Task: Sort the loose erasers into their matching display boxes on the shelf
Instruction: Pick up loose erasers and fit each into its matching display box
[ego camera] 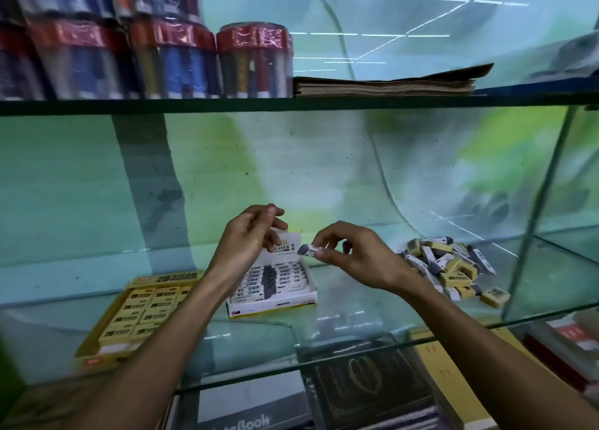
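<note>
I had my right hand (353,258) raised over the glass shelf (356,319), thumb and forefinger pinching a white-and-grey eraser (308,249) by its white end, the grey end poking out to my left. Its long axis lay roughly level and across me, left to right, and it hung just above the far right corner of the white display box (275,287). That box sat directly below and a little toward me from the eraser, its rows already filled with the same white-and-grey kind, their length running across the box much as mine did. So I judged the eraser needed little turning, only lowering down and slightly left into a free slot, though I couldn't make out where one remained.

My left hand (249,238) was up beside the box's standing lid (285,243), fingers loosely curled; whether they touched the flap or held nothing I cannot tell. It was near the box, but the right hand carried the piece and was just as close.

The yellow display box (139,309) lay well to my left, and the pile of loose erasers (450,264), mixed yellow and white, lay to my right behind my wrist
</note>
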Motion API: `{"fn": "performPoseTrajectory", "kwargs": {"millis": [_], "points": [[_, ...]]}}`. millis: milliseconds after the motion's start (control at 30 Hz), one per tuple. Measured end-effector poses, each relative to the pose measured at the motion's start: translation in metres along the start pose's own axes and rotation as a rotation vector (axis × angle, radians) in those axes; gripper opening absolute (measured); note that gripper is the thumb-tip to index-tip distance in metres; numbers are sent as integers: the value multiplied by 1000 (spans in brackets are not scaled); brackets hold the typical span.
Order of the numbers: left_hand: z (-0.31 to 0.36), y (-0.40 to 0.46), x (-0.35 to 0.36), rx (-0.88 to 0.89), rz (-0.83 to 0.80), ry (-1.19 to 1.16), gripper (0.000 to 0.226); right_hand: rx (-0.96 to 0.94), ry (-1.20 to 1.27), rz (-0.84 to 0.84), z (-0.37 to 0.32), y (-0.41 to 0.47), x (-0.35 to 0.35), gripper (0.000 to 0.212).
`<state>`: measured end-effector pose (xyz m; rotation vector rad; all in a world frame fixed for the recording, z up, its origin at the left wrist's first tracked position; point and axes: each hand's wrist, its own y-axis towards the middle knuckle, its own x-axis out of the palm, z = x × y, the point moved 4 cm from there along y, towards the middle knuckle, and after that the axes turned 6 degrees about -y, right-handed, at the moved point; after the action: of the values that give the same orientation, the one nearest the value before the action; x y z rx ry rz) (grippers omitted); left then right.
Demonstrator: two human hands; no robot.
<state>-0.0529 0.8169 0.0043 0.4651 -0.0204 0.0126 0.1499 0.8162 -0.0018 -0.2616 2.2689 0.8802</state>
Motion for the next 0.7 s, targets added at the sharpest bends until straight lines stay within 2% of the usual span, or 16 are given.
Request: {"fn": "performPoseTrajectory", "kwargs": {"millis": [133,300,433,700], "points": [[3,-3,-18,12,34,-9,20,-113,-323,-258,-21,18,30,13],[5,-11,-32,14,51,-3,19,-55,-592,-472,-23,28,58,14],[4,-17,-37,12,48,18,18,-36,-700,-447,-20,31,64,17],[8,-18,-27,22,14,54,17,7,-577,-380,-11,30,53,23]]}}
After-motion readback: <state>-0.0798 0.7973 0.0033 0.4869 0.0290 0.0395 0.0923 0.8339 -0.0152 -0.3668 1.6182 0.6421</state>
